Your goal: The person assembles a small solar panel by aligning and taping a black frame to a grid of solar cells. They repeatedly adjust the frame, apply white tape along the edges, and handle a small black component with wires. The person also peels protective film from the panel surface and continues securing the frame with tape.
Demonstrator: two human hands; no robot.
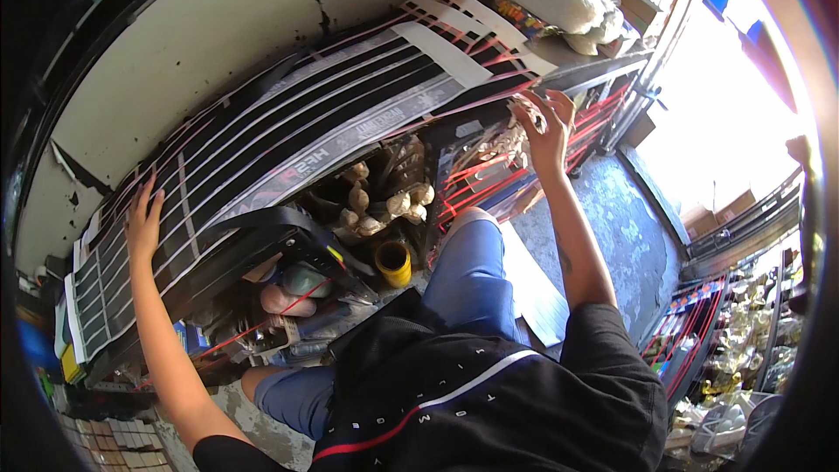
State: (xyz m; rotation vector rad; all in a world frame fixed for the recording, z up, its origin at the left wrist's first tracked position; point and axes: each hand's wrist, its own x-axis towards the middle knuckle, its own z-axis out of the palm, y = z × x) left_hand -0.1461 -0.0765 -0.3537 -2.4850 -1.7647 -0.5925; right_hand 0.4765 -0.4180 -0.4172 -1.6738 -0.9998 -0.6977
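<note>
A long black sheet (262, 135) with white and pinkish strips along it lies over a bench top against the wall. My left hand (144, 223) rests on its left end, fingers stretched out and apart, holding nothing. Past the sheet's right end, my right hand (551, 127) is raised with its fingers bent and spread. Nothing shows clearly between those fingers. Thin pink strips (502, 57) trail loosely beside pale paper pieces (446, 54) at that end.
Under the bench are a yellow cup (393, 262), knotted clear bags (400, 204) and red-wired racks (476, 182). White wrapped bundles (542, 0) sit at the far right end. A white sheet (531, 288) is beside my leg. More packed racks (743, 323) stand at the right.
</note>
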